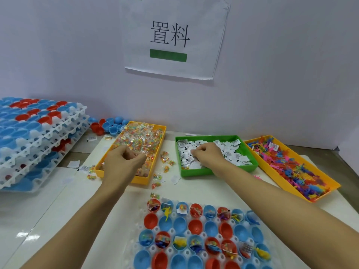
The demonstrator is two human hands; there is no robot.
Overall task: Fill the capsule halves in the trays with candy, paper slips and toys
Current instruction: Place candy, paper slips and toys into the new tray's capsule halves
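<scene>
Stacked white trays (58, 131) and loose capsule halves (108, 126) sit left.

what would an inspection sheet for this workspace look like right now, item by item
surface: pale table, glossy at the near left
job's things: working tray with alternating filled and empty rows of red and blue capsule halves; yellow candy bin; green slip bin; yellow toy bin; stacked trays at left
clutter: candy packets and paper slips spilled between the bins; loose capsule halves by the wall
grippers: left hand curled over candy in its bin; right hand fingers down in the slips, grip hidden
cables: nothing seen
surroundings: white wall with a printed sign
</scene>
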